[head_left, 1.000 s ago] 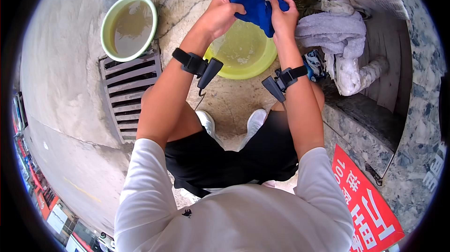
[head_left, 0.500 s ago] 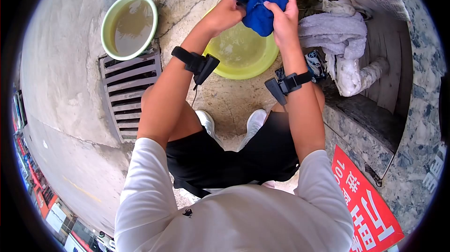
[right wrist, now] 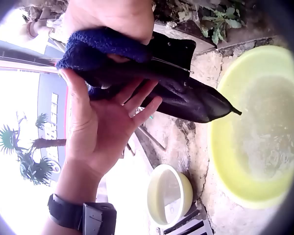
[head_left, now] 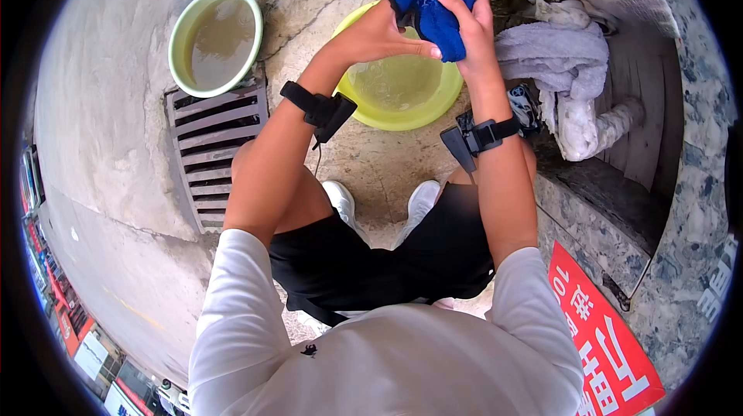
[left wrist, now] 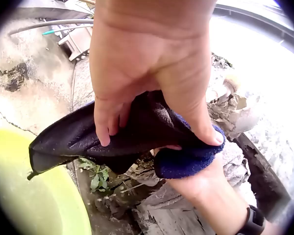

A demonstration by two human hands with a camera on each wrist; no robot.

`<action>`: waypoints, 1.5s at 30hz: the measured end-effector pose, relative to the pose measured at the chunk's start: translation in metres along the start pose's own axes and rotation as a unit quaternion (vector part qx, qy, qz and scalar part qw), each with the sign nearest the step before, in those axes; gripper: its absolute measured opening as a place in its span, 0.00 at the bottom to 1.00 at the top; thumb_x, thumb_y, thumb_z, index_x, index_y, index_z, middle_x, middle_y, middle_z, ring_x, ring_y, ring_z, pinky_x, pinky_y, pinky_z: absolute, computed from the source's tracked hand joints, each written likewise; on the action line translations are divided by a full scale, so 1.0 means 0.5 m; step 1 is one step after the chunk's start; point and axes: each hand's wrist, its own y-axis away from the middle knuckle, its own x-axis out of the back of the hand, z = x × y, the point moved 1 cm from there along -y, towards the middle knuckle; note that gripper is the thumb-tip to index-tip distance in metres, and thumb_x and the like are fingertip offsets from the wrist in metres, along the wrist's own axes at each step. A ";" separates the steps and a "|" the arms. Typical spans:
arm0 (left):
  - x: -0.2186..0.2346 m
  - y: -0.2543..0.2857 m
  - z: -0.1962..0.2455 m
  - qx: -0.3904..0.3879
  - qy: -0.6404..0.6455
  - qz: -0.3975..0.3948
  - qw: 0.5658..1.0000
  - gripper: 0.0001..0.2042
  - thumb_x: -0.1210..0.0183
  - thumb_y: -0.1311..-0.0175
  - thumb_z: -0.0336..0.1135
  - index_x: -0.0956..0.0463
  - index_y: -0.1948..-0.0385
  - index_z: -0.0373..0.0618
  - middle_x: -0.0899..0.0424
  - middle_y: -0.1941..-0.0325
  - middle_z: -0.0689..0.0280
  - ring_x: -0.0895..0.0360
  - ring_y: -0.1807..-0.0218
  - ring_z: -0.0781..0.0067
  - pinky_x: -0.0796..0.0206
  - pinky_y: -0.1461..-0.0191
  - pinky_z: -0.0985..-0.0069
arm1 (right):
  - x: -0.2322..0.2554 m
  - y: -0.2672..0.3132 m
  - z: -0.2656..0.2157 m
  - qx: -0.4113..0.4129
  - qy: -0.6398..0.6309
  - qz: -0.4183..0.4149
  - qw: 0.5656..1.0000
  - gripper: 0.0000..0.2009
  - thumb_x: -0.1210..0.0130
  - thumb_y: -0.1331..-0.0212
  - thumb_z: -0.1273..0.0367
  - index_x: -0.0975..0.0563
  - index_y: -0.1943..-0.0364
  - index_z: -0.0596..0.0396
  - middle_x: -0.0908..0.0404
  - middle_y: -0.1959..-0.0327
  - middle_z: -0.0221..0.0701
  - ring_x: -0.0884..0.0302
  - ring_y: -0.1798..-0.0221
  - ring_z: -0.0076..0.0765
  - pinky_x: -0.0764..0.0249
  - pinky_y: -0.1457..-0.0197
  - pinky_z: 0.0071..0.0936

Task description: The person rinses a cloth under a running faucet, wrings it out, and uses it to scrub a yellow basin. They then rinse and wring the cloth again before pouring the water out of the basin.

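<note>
A blue towel-like cloth (head_left: 438, 20) with black edging is held up between both hands, over the far side of a yellow-green basin (head_left: 402, 110) of water. Its underside (left wrist: 137, 134) looks dark and smooth in the left wrist view. My left hand (head_left: 377, 35) holds the cloth's left part, thumb stretched along the near edge and fingers against the dark side. My right hand (head_left: 474, 29) grips the bunched right part, thumb on top. Clear water glints on the cloth beside the right thumb. In the right wrist view one corner hangs toward the basin.
A smaller pale green basin (head_left: 251, 68) of murky water stands at the left beside a metal drain grate (head_left: 220, 157). On the right, a grey towel (head_left: 553, 52) and dirty white cloths lie by a stone ledge. A red sign (head_left: 604, 331) leans at lower right.
The cloth has been bunched smaller and shifted slightly right and down. My left hand has turned and moved right, its thumb now reaching across to the cloth's lower edge. The right hand keeps its hold.
</note>
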 end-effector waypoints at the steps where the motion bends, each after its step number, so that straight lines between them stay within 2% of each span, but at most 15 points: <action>1: -0.005 -0.004 0.019 -0.006 -0.006 0.008 1.000 0.39 0.22 0.51 0.39 0.35 0.36 0.44 0.24 0.41 0.64 0.28 0.40 0.72 0.34 0.35 0.71 | -0.003 0.000 -0.002 -0.012 -0.030 0.005 0.999 0.32 0.37 0.43 0.74 0.38 0.35 0.55 0.23 0.54 0.35 0.21 0.57 0.27 0.22 0.54 0.24; 6: -0.018 -0.009 0.051 0.012 0.045 0.077 0.996 0.38 0.21 0.53 0.47 0.31 0.41 0.42 0.22 0.49 0.65 0.25 0.47 0.74 0.30 0.42 0.73 | 0.011 -0.010 0.047 -0.028 -0.128 -0.013 0.991 0.35 0.50 0.49 0.82 0.41 0.32 0.52 0.25 0.56 0.35 0.24 0.63 0.27 0.26 0.55 0.23; 11: 0.023 -0.003 0.048 0.095 0.129 0.078 0.984 0.24 0.45 0.40 0.19 0.29 0.40 0.45 0.22 0.50 0.70 0.24 0.50 0.77 0.28 0.45 0.74 | 0.041 -0.021 0.047 0.029 0.058 0.032 0.997 0.35 0.52 0.50 0.87 0.39 0.33 0.50 0.24 0.56 0.35 0.24 0.63 0.25 0.27 0.62 0.21; 15: 0.021 0.001 0.051 -0.015 0.129 0.128 0.983 0.26 0.54 0.37 0.11 0.33 0.37 0.40 0.22 0.44 0.66 0.23 0.43 0.66 0.25 0.34 0.63 | 0.046 -0.028 0.062 0.048 0.147 0.100 0.983 0.33 0.49 0.49 0.86 0.37 0.36 0.50 0.22 0.56 0.35 0.22 0.61 0.26 0.25 0.60 0.22; 18: 0.028 -0.005 0.004 -0.015 0.040 0.162 0.986 0.18 0.46 0.36 0.18 0.27 0.45 0.43 0.17 0.55 0.63 0.17 0.54 0.67 0.24 0.47 0.67 | 0.053 -0.036 0.080 0.078 0.210 0.103 0.969 0.30 0.44 0.50 0.83 0.33 0.38 0.50 0.21 0.57 0.36 0.21 0.59 0.28 0.24 0.57 0.25; 21: 0.044 -0.005 0.055 -0.124 -0.320 0.171 0.923 0.11 0.39 0.35 0.23 0.23 0.51 0.40 0.17 0.57 0.64 0.16 0.56 0.64 0.24 0.49 0.69 | 0.053 -0.040 0.082 0.121 0.290 0.099 0.944 0.28 0.39 0.50 0.80 0.29 0.42 0.51 0.20 0.58 0.37 0.21 0.59 0.31 0.24 0.54 0.28; 27: 0.060 0.004 0.040 -0.147 -0.260 0.148 0.943 0.18 0.25 0.48 0.42 0.19 0.61 0.41 0.17 0.63 0.60 0.22 0.63 0.50 0.28 0.55 0.66 | 0.051 -0.034 0.060 0.163 0.387 0.128 0.899 0.23 0.35 0.47 0.72 0.27 0.45 0.51 0.16 0.59 0.42 0.17 0.57 0.44 0.24 0.49 0.36; 30: 0.054 -0.002 0.076 -0.190 -0.348 0.157 0.905 0.22 0.22 0.53 0.46 0.18 0.62 0.42 0.17 0.62 0.60 0.21 0.61 0.51 0.28 0.53 0.67 | 0.045 -0.027 0.054 0.154 0.444 0.132 0.872 0.21 0.35 0.44 0.67 0.27 0.46 0.51 0.15 0.59 0.45 0.16 0.55 0.50 0.24 0.49 0.40; 31: 0.056 0.000 0.068 -0.215 -0.388 0.136 0.886 0.29 0.25 0.52 0.52 0.23 0.51 0.45 0.18 0.56 0.55 0.22 0.55 0.46 0.28 0.51 0.60 | 0.045 -0.027 0.056 0.149 0.453 0.130 0.869 0.21 0.36 0.43 0.65 0.27 0.46 0.51 0.15 0.60 0.46 0.16 0.55 0.52 0.23 0.49 0.41; 34: 0.046 0.002 0.044 -0.193 -0.441 0.095 0.871 0.24 0.28 0.48 0.44 0.24 0.51 0.44 0.19 0.53 0.55 0.24 0.50 0.46 0.29 0.47 0.60 | 0.048 -0.028 0.063 0.169 0.432 0.115 0.878 0.19 0.36 0.42 0.64 0.26 0.48 0.52 0.15 0.62 0.46 0.16 0.57 0.53 0.23 0.51 0.41; 35: 0.043 0.013 0.043 -0.170 -0.464 0.074 0.866 0.21 0.33 0.47 0.38 0.24 0.51 0.43 0.20 0.51 0.54 0.26 0.47 0.46 0.30 0.43 0.60 | 0.051 -0.029 0.065 0.143 0.442 0.117 0.878 0.18 0.35 0.41 0.66 0.24 0.48 0.53 0.15 0.60 0.39 0.15 0.61 0.35 0.22 0.54 0.34; 38: 0.055 0.005 0.004 -0.228 -0.512 0.085 0.824 0.21 0.35 0.46 0.38 0.24 0.51 0.44 0.21 0.48 0.54 0.26 0.44 0.47 0.31 0.41 0.60 | 0.043 -0.020 0.043 0.120 0.477 0.102 0.865 0.16 0.40 0.42 0.72 0.24 0.48 0.53 0.16 0.63 0.39 0.17 0.67 0.33 0.23 0.59 0.32; 41: 0.071 -0.008 -0.012 -0.237 -0.483 0.095 0.838 0.17 0.37 0.45 0.30 0.22 0.51 0.48 0.19 0.51 0.57 0.24 0.46 0.46 0.30 0.42 0.59 | 0.030 -0.007 0.023 0.125 0.476 0.101 0.865 0.18 0.47 0.47 0.78 0.24 0.49 0.54 0.17 0.66 0.38 0.19 0.70 0.34 0.26 0.61 0.30; 44: 0.069 0.038 -0.009 -0.177 -0.389 0.164 0.889 0.14 0.37 0.43 0.30 0.20 0.54 0.48 0.18 0.50 0.58 0.23 0.46 0.48 0.30 0.43 0.59 | 0.014 0.003 0.008 0.211 0.437 0.116 0.867 0.24 0.55 0.52 0.82 0.24 0.49 0.50 0.18 0.68 0.48 0.17 0.66 0.54 0.25 0.61 0.43; 45: 0.069 0.040 -0.023 -0.221 -0.422 0.191 0.858 0.11 0.37 0.41 0.32 0.20 0.57 0.44 0.18 0.52 0.58 0.21 0.50 0.56 0.30 0.47 0.62 | 0.014 0.003 0.009 0.235 0.433 0.112 0.863 0.24 0.54 0.52 0.82 0.24 0.48 0.50 0.17 0.66 0.47 0.17 0.65 0.55 0.24 0.59 0.42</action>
